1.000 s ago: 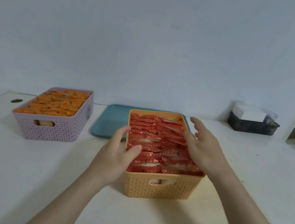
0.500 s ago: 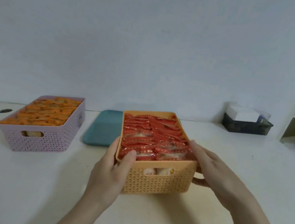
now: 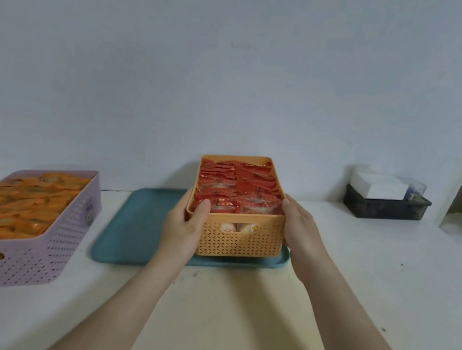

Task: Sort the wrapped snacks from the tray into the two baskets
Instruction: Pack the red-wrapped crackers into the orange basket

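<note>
Orange basket [image 3: 240, 239]: perforated plastic, slot handle, packed full with red wrapped snacks [image 3: 236, 188]. Held over the teal tray [image 3: 133, 228]; whether it touches the tray cannot be told. Left hand [image 3: 184, 228] and right hand [image 3: 301, 233] have fingers clamped on its two sides, left thumb over the rim. Lilac basket [image 3: 55, 252]: full of orange wrapped snacks [image 3: 20, 205], left on the white bench [image 3: 360, 274]. Dark bin [image 3: 385, 205] with a white box by the pale wall; shelving at right.
</note>
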A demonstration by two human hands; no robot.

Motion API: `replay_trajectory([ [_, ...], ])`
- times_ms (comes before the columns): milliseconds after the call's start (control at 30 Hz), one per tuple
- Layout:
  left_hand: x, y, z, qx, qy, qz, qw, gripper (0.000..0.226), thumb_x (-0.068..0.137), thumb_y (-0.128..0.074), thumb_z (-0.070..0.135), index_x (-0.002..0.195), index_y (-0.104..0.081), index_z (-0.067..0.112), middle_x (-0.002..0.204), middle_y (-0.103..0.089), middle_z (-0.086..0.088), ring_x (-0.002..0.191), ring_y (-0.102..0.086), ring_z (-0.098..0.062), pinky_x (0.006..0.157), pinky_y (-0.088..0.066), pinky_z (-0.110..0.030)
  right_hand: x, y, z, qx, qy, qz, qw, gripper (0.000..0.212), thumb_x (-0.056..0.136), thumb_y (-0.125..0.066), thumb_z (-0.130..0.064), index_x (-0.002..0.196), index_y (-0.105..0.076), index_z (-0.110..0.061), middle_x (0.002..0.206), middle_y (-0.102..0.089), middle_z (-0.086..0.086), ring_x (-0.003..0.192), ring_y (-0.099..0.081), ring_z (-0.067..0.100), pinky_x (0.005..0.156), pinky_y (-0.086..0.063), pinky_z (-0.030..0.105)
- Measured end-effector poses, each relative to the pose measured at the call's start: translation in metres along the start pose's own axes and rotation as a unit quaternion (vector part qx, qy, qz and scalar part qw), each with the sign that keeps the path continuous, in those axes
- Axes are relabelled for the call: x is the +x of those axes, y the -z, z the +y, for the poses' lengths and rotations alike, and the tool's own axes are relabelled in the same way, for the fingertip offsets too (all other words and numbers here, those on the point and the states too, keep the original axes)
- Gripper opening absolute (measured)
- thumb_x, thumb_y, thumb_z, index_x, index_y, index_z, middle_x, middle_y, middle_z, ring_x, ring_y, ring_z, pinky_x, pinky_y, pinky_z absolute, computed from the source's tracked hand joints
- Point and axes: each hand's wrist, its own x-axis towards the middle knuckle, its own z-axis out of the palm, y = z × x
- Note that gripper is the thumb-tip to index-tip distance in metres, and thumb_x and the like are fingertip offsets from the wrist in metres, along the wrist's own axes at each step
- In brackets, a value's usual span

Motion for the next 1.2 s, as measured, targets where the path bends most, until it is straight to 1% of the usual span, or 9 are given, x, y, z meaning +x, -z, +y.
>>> replay_trajectory([
  [100,0.011,-0.006,-0.017,0.011,0.011,-0.033,0.999,0.026,0.101,-0.048,0.026,0.125,-0.058,0.026,0.110,-0.070,0.009,0.102,-0.066,-0.007,0.088,-0.052,-0.028,0.017,-0.001,0.021,-0.003,-0.009,0.019,1.000,0.040,0.103,-0.030,-0.022,0.120,-0.066,-0.025,0.113,-0.070,-0.002,0.107,-0.063,0.015,0.096,-0.048,0.035],
  [300,0.017,-0.013,-0.025,-0.005,0.028,-0.100,0.995,0.035,0.099,-0.048,0.038,0.133,-0.049,0.032,0.118,-0.066,0.014,0.104,-0.063,0.003,0.087,-0.048,-0.022,0.030,-0.004,0.032,-0.017,0.034,0.101,0.994,0.041,0.102,-0.028,-0.012,0.090,-0.061,-0.034,0.090,-0.064,-0.012,0.084,-0.057,-0.002,0.072,-0.043,0.019],
  [467,0.013,-0.013,-0.025,-0.018,0.053,-0.155,0.986,0.054,0.085,-0.065,0.046,0.134,-0.046,0.039,0.123,-0.065,0.016,0.114,-0.060,-0.001,0.103,-0.046,-0.036,0.030,-0.003,0.038,-0.133,0.064,0.150,0.978,0.036,0.103,-0.028,-0.018,0.121,-0.059,-0.016,0.114,-0.062,0.005,0.113,-0.057,0.025,0.091,-0.040,0.032],
  [600,0.005,-0.004,-0.015,0.071,0.022,-0.117,0.990,0.057,0.088,-0.066,0.042,0.136,-0.034,0.045,0.129,-0.051,0.031,0.115,-0.048,0.016,0.106,-0.040,-0.025,0.011,-0.020,0.027,-0.363,0.166,0.197,0.895,0.044,0.102,-0.031,-0.031,0.139,-0.048,-0.017,0.144,-0.050,0.006,0.136,-0.039,0.025,0.109,-0.028,0.047],
  [733,0.000,0.055,-0.007,0.171,-0.085,0.048,0.980,0.036,0.089,-0.063,0.027,0.125,-0.058,0.030,0.123,-0.060,0.012,0.117,-0.055,-0.007,0.098,-0.049,-0.042,-0.014,-0.076,-0.006,-0.339,0.298,0.071,0.889,0.035,0.098,-0.041,-0.026,0.124,-0.062,-0.015,0.127,-0.063,0.002,0.120,-0.054,0.022,0.100,-0.036,0.036],
  [933,-0.018,0.167,0.006,0.293,-0.130,0.239,0.917,0.022,0.090,-0.054,0.010,0.107,-0.067,0.016,0.109,-0.066,0.003,0.107,-0.058,-0.019,0.093,-0.043,-0.030,-0.040,-0.174,-0.018,-0.252,0.211,-0.184,0.926,0.035,0.101,-0.044,-0.026,0.131,-0.058,-0.015,0.128,-0.063,0.000,0.120,-0.055,0.015,0.098,-0.037,0.021],
  [1000,-0.028,0.209,0.001,0.329,-0.107,0.321,0.882,0.027,0.087,-0.055,0.006,0.111,-0.065,0.015,0.116,-0.063,-0.001,0.113,-0.053,-0.023,0.092,-0.034,-0.023,-0.051,-0.212,-0.021,-0.210,0.153,-0.244,0.934,0.038,0.102,-0.043,-0.028,0.135,-0.054,-0.013,0.133,-0.059,0.002,0.122,-0.053,0.015,0.098,-0.035,0.018],
  [1100,-0.039,0.254,-0.011,0.319,-0.013,0.417,0.851,0.041,0.088,-0.056,0.013,0.129,-0.054,0.012,0.133,-0.053,-0.011,0.126,-0.042,-0.033,0.099,-0.036,-0.042,-0.064,-0.254,-0.021,-0.162,0.067,-0.298,0.938,0.041,0.102,-0.039,-0.035,0.130,-0.053,-0.009,0.128,-0.059,0.008,0.116,-0.055,0.023,0.103,-0.043,0.040],
  [1200,-0.037,0.283,-0.034,0.193,0.157,0.400,0.882,0.064,0.086,-0.053,0.035,0.144,-0.036,0.016,0.142,-0.049,-0.013,0.131,-0.042,-0.035,0.105,-0.038,-0.052,-0.075,-0.278,-0.020,-0.127,0.020,-0.319,0.939,0.047,0.099,-0.038,-0.047,0.128,-0.051,-0.012,0.122,-0.057,0.006,0.106,-0.055,0.024,0.095,-0.045,0.041],
])
